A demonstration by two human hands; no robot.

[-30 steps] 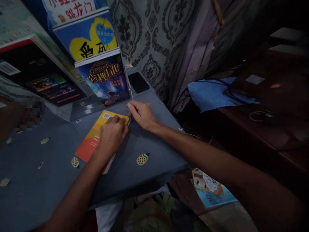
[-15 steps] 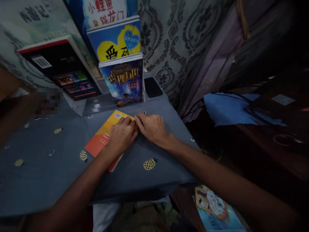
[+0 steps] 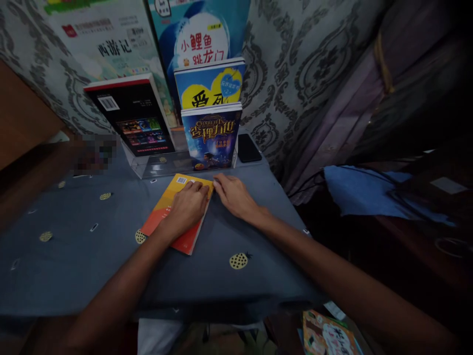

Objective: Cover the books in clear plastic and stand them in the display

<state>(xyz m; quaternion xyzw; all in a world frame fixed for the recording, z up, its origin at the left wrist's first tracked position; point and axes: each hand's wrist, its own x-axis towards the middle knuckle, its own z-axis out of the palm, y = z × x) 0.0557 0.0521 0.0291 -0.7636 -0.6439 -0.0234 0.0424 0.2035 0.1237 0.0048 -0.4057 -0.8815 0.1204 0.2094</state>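
Observation:
A book with a yellow-to-orange-red cover and a barcode lies closed on the grey-blue tablecloth. My left hand rests on its cover with the fingers bent and close together, holding it down. At the book's upper right corner, my right hand has its thumb and fingertips drawn together against the edge. The exact grip of the fingertips is hard to make out in the dim light. Part of the cover lies hidden beneath my left hand and forearm.
Behind the book, a clear stand carries several upright books, including a dark blue one and a black one. A phone lies beside the stand. Another person's arm reaches in at left. Blue cloth hangs at right.
The book has turned slightly and its lower edge now lies flat and more visible. My right hand stays at its corner, my left on the cover. The view has shifted, showing more of the stand.

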